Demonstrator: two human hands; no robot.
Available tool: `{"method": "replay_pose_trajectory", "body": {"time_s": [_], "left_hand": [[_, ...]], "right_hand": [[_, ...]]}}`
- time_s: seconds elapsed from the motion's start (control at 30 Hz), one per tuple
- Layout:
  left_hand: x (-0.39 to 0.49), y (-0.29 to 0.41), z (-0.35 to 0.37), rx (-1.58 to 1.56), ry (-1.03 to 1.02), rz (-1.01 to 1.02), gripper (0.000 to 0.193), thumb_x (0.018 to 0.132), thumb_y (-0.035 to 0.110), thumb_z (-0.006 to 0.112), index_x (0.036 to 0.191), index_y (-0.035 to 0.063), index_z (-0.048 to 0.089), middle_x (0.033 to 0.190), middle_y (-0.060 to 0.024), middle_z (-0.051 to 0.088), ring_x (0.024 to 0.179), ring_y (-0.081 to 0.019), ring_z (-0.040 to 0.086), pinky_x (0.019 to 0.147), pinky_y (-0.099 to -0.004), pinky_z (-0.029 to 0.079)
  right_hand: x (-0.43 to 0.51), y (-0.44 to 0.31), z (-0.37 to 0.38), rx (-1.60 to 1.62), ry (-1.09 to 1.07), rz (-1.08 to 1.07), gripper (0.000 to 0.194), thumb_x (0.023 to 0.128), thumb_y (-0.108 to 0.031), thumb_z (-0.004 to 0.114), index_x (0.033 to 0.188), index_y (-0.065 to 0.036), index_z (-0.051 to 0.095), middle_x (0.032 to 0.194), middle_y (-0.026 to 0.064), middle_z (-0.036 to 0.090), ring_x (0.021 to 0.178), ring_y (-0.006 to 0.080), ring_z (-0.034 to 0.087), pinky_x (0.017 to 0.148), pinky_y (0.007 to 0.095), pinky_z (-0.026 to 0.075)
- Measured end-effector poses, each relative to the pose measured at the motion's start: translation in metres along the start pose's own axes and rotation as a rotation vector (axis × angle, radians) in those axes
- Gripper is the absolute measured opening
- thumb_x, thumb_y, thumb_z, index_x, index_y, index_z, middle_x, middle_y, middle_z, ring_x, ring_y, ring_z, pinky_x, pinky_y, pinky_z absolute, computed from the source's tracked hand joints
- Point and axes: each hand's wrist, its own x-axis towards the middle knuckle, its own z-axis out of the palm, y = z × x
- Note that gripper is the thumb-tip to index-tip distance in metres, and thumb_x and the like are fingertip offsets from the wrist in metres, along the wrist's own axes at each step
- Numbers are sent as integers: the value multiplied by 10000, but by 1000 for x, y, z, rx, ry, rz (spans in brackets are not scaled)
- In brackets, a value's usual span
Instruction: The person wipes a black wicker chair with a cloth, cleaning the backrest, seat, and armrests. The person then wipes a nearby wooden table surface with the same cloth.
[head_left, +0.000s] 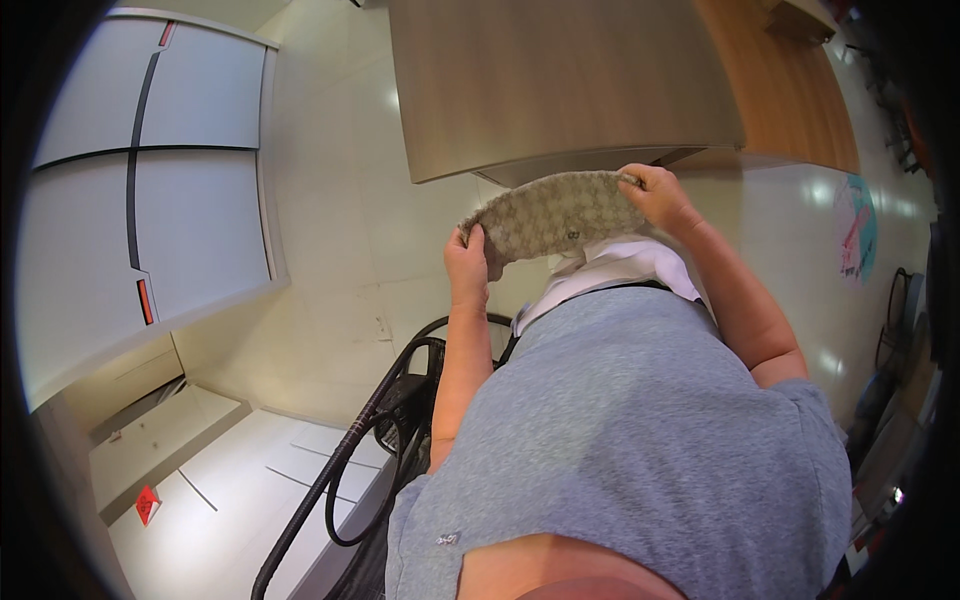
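A grey-beige patterned cloth (555, 214), its surface looking fluffy, is stretched out between my two hands in front of my waist. At its left end my left hand (467, 262) pinches the edge, thumb on top. The upper right corner is gripped by my right hand (660, 196). Behind and below the cloth shows a white cloth (637, 262) at my waist, beneath the hem of a grey T-shirt (622, 420). The cloth's lower edge hangs unevenly.
Just beyond the cloth stands a wooden table or cabinet (555, 82). White cabinets (202, 202) with black trim are at the left. Black tubular framework (360, 427) stands beside my left arm, near a white surface (232, 495) bearing a red tag (147, 505). Pale tiled floor (337, 225) lies between.
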Motion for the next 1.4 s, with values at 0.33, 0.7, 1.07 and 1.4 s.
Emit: {"method": "replay_pose_trajectory", "body": {"time_s": [0.33, 0.7, 1.07, 1.4], "left_hand": [[38, 16, 6, 256, 124, -2, 280, 963, 211, 632, 1087, -37, 670, 981, -77, 702, 888, -147, 616, 804, -328, 504], [143, 51, 62, 672, 161, 139, 295, 931, 264, 648, 1038, -7, 694, 989, -164, 739, 885, -264, 696, 811, -393, 516], [171, 14, 85, 1222, 94, 673, 724, 834, 254, 736, 1440, 11, 423, 1558, -245, 340, 1435, -423, 325, 1149, -507, 315], [186, -6, 116, 1473, -200, 691, 793, 912, 513, 578, 1570, 160, 312, 1672, -137, 146, 1546, -371, 60, 1186, -653, 4]], "right_hand": [[72, 12, 8, -54, -67, 89, 254, 880, -218, 674, 1065, -52, 722, 928, 208, 711, 887, 365, 691, 796, 411, 526], [150, 53, -4, -79, 57, 135, 270, 880, -285, 685, 1091, -122, 732, 998, 175, 718, 972, 365, 675, 859, 431, 528], [156, 49, 23, -321, 357, -210, 593, 823, -128, 713, 1386, -140, 528, 1483, 126, 454, 1358, 339, 443, 1110, 435, 402], [148, 24, 84, -721, -7, -91, 711, 918, -450, 622, 1552, -277, 351, 1669, 84, 156, 1548, 289, 81, 1179, 677, -6]]}}
